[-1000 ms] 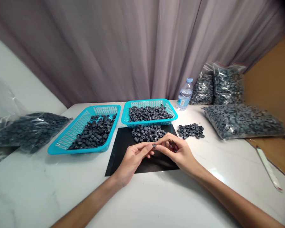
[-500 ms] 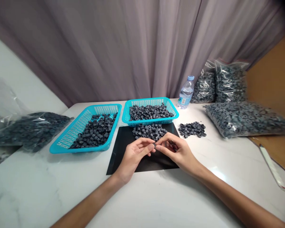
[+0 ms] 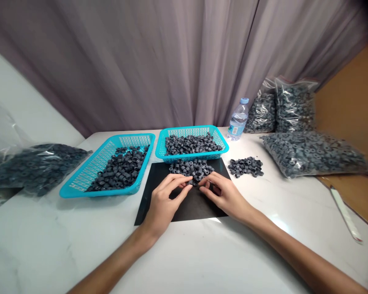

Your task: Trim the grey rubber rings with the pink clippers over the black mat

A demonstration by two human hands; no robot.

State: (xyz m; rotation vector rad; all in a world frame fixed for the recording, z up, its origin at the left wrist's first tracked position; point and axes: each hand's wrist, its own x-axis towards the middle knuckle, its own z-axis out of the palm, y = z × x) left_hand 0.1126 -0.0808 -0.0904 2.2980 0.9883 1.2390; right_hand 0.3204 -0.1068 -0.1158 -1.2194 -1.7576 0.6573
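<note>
My left hand [image 3: 164, 198] is at the near edge of a loose pile of small dark grey rings [image 3: 191, 167]. Its thumb and index finger close around one small ring [image 3: 190, 183] at the pile's edge. Opposite it, my right hand [image 3: 223, 192] is curled, with thumb and index fingertips close together beside the pile. Shadow and fingers hide what, if anything, lies inside its curl. Both hands are over a black mat [image 3: 190, 210] on which the pile rests.
Behind the pile stands a blue basket [image 3: 193, 156] of rings; another blue basket [image 3: 107, 192] is left. A smaller ring heap [image 3: 245, 166], water bottle [image 3: 238, 120] and filled bags [image 3: 313, 155] are right. A white-handled tool [image 3: 345, 214] lies far right; another bag [image 3: 49, 163] is left.
My hands have moved apart from the fingertip-to-fingertip pinch on a small piece. The left fingers are now at the pile's edge, and the view has shifted slightly.
</note>
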